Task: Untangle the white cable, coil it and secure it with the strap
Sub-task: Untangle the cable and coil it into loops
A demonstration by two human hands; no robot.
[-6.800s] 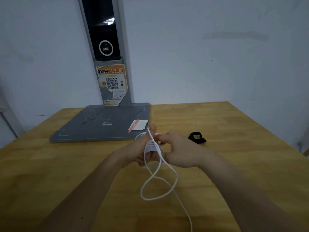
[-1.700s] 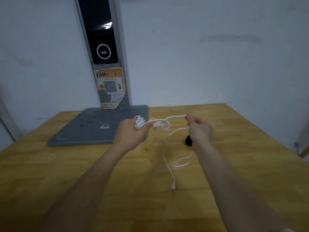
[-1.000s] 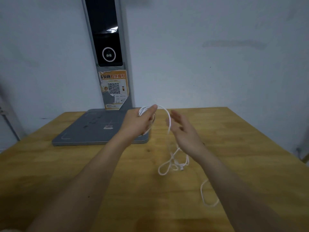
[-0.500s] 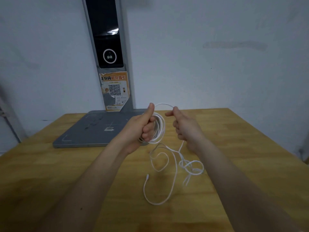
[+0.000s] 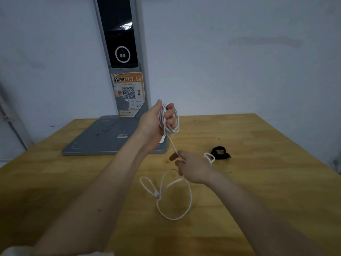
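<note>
My left hand (image 5: 156, 121) is raised above the table and grips several loops of the white cable (image 5: 172, 126) wound round its fingers. One strand runs down from the coil to my right hand (image 5: 191, 168), which pinches it low over the table. The loose rest of the cable lies in loops on the wood in front of me, with a small loop by my right hand's far side. The black strap (image 5: 220, 153) lies on the table just right of my right hand.
A grey flat base (image 5: 103, 139) with an upright post (image 5: 122, 52) carrying a dark screen and an orange QR sticker stands at the table's back left. The wooden table (image 5: 258, 191) ends at the wall behind and at an edge on the right.
My right hand has dropped from beside the coil down to the table, drawing a strand out. My left hand has risen slightly with the coil. The strap has come into view.
</note>
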